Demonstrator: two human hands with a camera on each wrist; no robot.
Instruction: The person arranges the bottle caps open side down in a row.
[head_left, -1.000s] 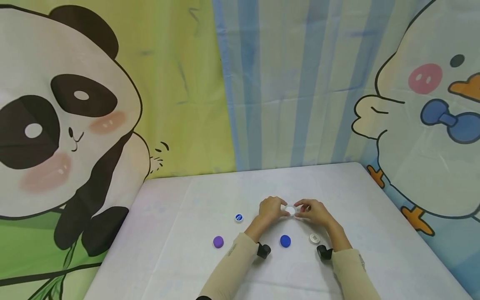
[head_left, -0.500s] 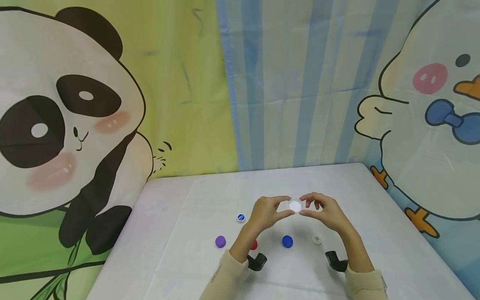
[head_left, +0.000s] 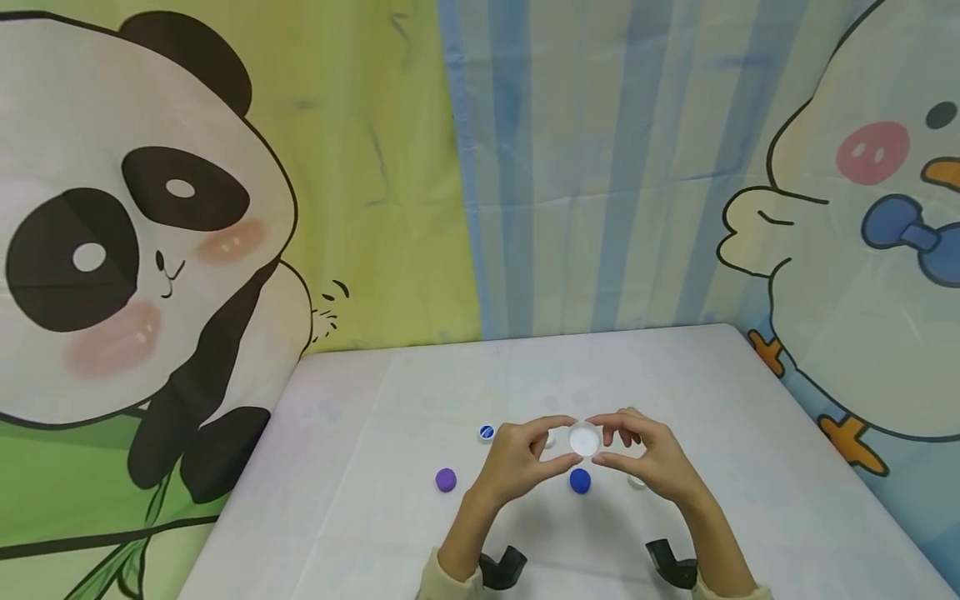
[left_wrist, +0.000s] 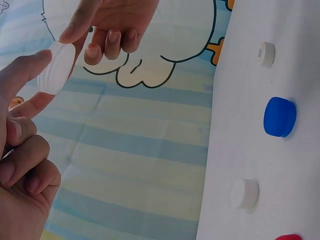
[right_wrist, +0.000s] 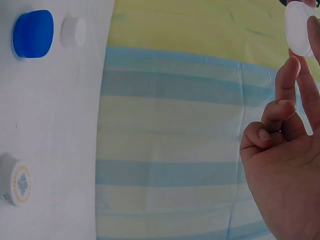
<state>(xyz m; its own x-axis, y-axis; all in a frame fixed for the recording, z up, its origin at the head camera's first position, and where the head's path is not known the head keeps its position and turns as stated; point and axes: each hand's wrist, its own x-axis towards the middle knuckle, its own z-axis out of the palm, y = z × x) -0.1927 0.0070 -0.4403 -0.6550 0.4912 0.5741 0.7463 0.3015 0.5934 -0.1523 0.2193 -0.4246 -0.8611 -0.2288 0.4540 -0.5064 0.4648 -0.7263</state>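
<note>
A round white bottle cap (head_left: 585,439) with a ridged side is held up off the table between both hands. My left hand (head_left: 516,457) pinches its left edge between thumb and forefinger. On the opposite edge, the thumb and forefinger of my right hand (head_left: 651,457) pinch the same cap. In the left wrist view the cap (left_wrist: 57,69) stands on edge, its ribs showing. The right wrist view catches its smooth pale face (right_wrist: 298,29), and the other fingers of that hand are curled loosely.
On the white table (head_left: 360,517) lie a purple cap (head_left: 446,480), a blue-and-white cap (head_left: 486,432) and a blue cap (head_left: 580,481). A white cap (left_wrist: 245,193), a red cap (left_wrist: 289,237) and a printed white cap (right_wrist: 20,183) lie there too. Cartoon curtains (head_left: 555,167) hang behind.
Both hands have lifted the white cap off the table and brought it closer to the head camera, its face turned toward it. The red cap, seen half a second ago, is now hidden in the head view.
</note>
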